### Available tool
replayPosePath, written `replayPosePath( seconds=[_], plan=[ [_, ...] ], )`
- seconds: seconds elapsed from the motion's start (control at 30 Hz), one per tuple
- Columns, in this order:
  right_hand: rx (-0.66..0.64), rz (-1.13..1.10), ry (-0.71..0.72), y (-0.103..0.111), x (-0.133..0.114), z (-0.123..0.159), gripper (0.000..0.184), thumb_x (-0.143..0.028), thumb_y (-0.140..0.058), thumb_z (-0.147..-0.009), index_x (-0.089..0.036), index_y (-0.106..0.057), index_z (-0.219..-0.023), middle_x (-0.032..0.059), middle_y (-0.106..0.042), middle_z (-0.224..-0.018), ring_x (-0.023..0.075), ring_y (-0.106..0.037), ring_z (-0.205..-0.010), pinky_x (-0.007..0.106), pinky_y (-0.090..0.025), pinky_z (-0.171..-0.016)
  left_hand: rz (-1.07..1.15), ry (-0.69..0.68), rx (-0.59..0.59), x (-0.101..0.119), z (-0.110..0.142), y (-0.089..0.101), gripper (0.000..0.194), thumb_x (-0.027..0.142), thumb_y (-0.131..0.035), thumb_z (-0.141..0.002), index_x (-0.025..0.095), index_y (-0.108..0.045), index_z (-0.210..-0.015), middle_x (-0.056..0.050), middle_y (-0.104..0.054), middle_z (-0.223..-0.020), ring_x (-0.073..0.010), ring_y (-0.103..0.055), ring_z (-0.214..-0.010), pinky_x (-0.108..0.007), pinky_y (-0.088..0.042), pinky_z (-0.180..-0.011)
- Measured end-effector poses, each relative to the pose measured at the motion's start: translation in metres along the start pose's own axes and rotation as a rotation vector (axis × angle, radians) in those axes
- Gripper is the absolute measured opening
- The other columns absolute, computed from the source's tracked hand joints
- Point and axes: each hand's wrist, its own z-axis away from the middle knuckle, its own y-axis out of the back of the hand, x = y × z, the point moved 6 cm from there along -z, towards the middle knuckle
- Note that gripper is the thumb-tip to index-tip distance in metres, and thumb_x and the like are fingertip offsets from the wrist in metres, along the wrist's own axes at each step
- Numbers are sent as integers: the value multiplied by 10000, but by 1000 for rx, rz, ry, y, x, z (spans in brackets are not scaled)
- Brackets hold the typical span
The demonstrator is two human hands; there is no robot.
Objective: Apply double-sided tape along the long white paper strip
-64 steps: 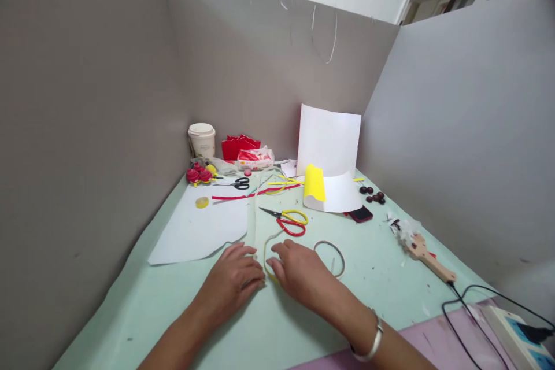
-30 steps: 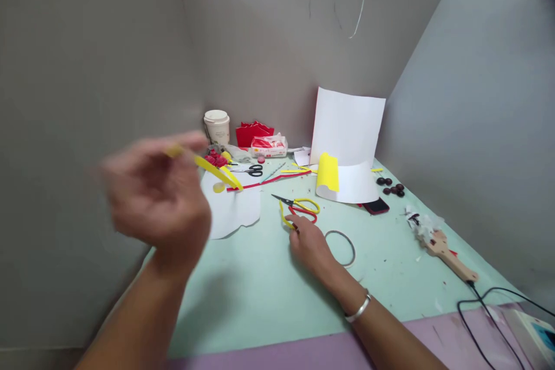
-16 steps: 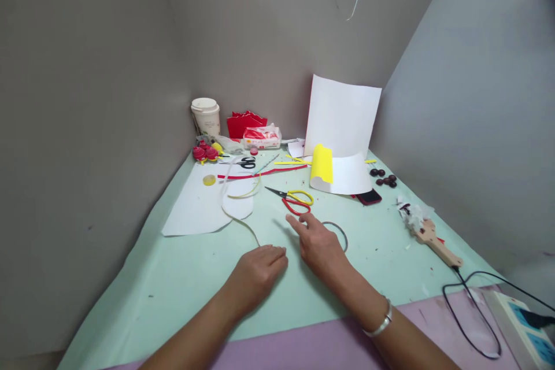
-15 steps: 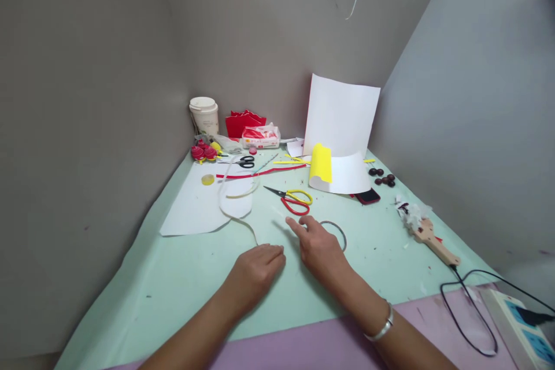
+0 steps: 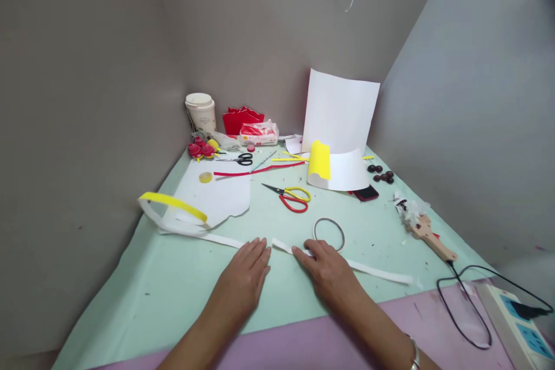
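My left hand [image 5: 245,269] lies flat, fingers stretched, over the end of a long paper strip [image 5: 221,240]. That strip runs left and curls back on itself, showing a yellow side [image 5: 173,201] and a white side. My right hand [image 5: 327,272] has its thumb and fingers on a second strip, white on top [image 5: 381,273], which passes under the hand; its left end points toward my left hand, a small gap away. Just behind the right hand a thin tape ring [image 5: 329,219] rests on the table. Scissors with yellow and red handles [image 5: 295,196] lie open beyond both hands.
White paper [image 5: 217,191], a small yellow tape roll [image 5: 205,177], a red strip [image 5: 277,167] and black-handled scissors [image 5: 245,159] lie farther back. Rightward are a phone [image 5: 366,193], a glue gun [image 5: 433,238] with its cord, and a power strip [image 5: 520,318]. A lidded cup [image 5: 202,111] stands back left.
The left-hand strip has swung out to the left, its yellow side now showing. My right hand has come down onto a white strip that was not visible before. My left hand has shifted slightly left.
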Motion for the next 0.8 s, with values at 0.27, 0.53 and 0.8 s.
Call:
replayPosePath(
  seconds=[0.27, 0.53, 0.8],
  plan=[
    [39, -158, 29, 15, -6, -5, 493, -7, -466, -796, -180, -548, -1251, 160, -559, -1193, 276, -503, -1128, 457, -487, -903, -13, 32, -38, 2, 1, 6, 349, 243, -492, -917, 139, -574, -1240, -155, -573, -1318, -295, -521, -1237, -475, -485, -1002],
    [15, -295, 40, 6, -20, -18, 387, -118, -469, -901, -163, -508, -1284, 147, -580, -1177, 241, -533, -1084, 417, -496, -908, -15, 90, -127, 3, -1, 6, 283, 256, -520, -894, 130, -599, -1135, -179, -574, -1209, -332, -536, -1138, -506, -496, -933],
    [35, -261, 64, 7, -20, -17, 353, -121, -492, -892, -177, -536, -1238, 144, -593, -1171, 242, -541, -1089, 418, -505, -897, 19, 111, -117, 4, 3, 3, 277, 254, -486, -913, 146, -563, -1155, -163, -546, -1183, -307, -525, -1102, -477, -507, -902]
  ],
)
